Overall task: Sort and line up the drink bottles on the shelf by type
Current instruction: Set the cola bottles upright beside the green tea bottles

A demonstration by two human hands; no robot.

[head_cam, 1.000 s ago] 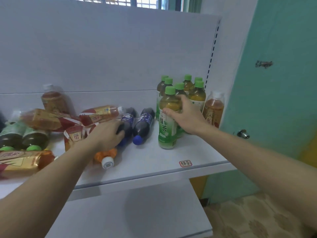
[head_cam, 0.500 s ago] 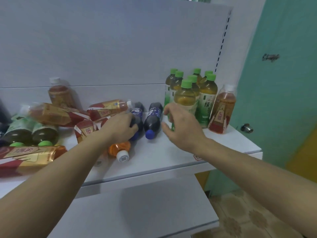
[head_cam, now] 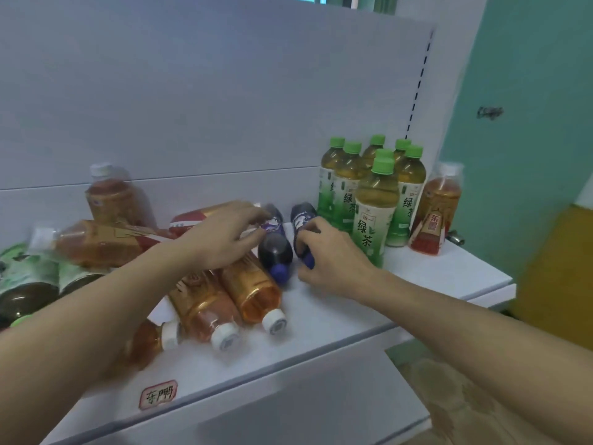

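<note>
Back panel (head_cam: 208,101): plain white board behind the shelf, with a thin horizontal seam low down.
Upright (head_cam: 417,88): a column of dark slots runs down the panel's edge, at 1 o'clock.
Wall (head_cam: 529,75): teal, at 2 o'clock, with a dark smudge on it.
Window (head_cam: 321,0): a sliver at 12 o'clock above the panel, daylight showing through.
Floor (head_cam: 449,396): beige patterned tiles at 5 o'clock.
Lower shelf (head_cam: 288,409): white, at 6 o'clock.
Light: soft, cool, even.
</note>
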